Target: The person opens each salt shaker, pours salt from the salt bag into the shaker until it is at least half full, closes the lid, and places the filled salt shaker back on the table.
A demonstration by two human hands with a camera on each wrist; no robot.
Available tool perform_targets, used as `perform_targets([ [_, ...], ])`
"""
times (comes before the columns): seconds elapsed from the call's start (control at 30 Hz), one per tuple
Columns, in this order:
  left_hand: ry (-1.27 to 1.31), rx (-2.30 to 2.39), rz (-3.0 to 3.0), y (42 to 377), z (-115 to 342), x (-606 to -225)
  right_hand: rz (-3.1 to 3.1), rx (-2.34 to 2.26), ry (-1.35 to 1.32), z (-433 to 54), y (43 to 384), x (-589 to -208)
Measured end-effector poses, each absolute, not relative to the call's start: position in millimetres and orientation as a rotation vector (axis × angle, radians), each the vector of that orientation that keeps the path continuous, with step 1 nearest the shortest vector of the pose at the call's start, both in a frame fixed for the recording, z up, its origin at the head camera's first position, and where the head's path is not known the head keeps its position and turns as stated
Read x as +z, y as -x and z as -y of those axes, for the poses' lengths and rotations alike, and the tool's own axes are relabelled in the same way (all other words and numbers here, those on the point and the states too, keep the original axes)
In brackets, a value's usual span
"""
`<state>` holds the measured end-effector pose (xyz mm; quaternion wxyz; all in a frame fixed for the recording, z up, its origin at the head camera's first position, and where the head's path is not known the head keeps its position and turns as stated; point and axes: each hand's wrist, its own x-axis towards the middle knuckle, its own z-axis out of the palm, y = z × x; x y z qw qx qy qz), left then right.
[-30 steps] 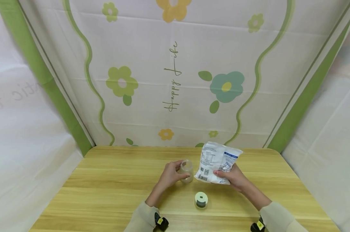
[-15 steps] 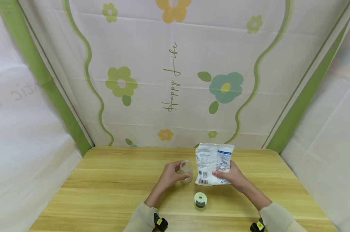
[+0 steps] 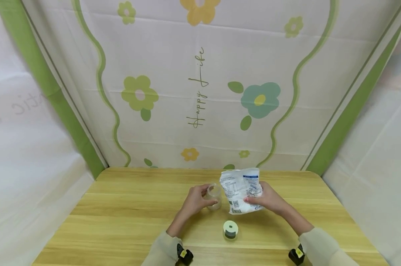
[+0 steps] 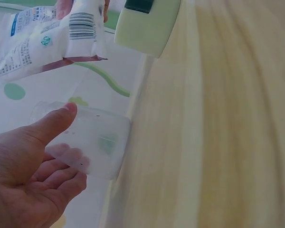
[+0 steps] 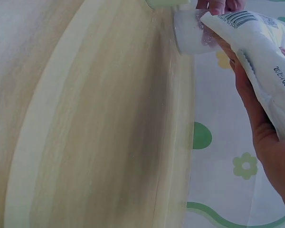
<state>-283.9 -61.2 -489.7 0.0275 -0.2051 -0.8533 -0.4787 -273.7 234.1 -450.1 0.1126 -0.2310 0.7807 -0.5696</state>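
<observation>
My left hand (image 3: 197, 199) grips a clear, open-topped jar (image 3: 215, 201) that stands upright on the table; in the left wrist view the thumb and curled fingers wrap the jar (image 4: 102, 147). A white printed packet (image 3: 240, 190) with a blue band and barcode is held in my right hand (image 3: 268, 199), thumb on its face. The packet leans left, its upper left corner close to the jar's mouth. In the right wrist view the packet (image 5: 270, 57) rests along the palm and fingers. What is inside the packet is hidden.
A pale green lid (image 3: 230, 229) with a dark grey flap lies on the table in front of the jar. The wooden table (image 3: 127, 214) ends at a flower-printed curtain (image 3: 167, 111) behind, with more curtains at both sides.
My right hand has tilted the packet to the left, and its top has moved left and down toward the jar. The left hand and jar have stayed in place.
</observation>
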Motion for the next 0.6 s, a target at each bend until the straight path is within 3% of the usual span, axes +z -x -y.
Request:
perform_targets([
  [0.6, 0.612, -1.471, 2.653, 283, 58, -488, -2.358, -1.497, 0.742, -231, 282, -435],
])
